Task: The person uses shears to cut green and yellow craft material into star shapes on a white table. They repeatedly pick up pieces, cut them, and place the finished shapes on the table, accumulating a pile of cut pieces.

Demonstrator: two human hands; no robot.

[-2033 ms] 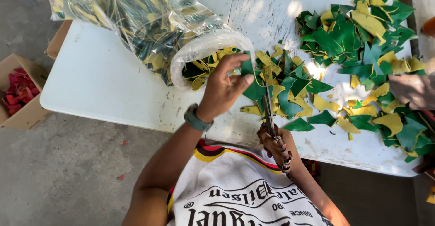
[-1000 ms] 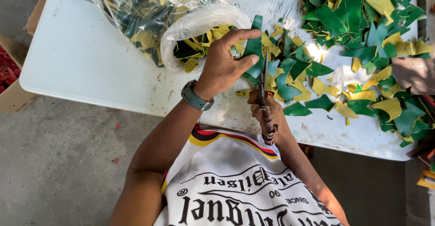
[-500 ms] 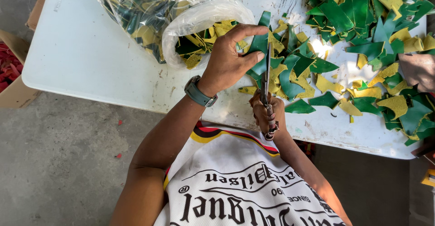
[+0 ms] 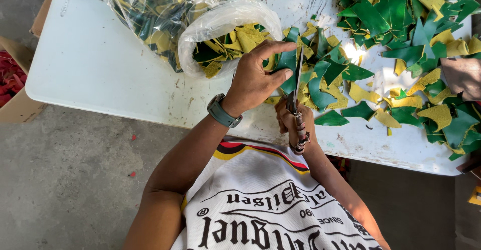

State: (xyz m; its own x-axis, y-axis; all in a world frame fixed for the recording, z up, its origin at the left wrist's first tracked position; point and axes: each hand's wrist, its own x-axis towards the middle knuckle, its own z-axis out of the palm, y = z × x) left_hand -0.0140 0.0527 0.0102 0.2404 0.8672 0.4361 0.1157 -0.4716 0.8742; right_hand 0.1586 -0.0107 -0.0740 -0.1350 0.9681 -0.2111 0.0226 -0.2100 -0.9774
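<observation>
On the white table point(image 4: 100, 64), left hand point(image 4: 255, 77) pinches a green scrap point(image 4: 288, 62) (scissors point(image 4: 296, 94) cutting).

one white bench point(image 4: 100, 69), one clear plastic bag point(image 4: 200, 14) stuffed with scraps, one pair of scissors point(image 4: 296, 99), two hands, left hand point(image 4: 258, 77), right hand point(image 4: 293, 122), one wristwatch point(image 4: 223, 111), one cardboard box point(image 4: 17, 99), green and yellow scraps point(image 4: 391, 44) too many to count

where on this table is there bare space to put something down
Bare patch: the white table left of the clear plastic bag, out to its rounded corner. A thin strip runs along the near edge. Green and yellow scraps crowd the right half.
</observation>
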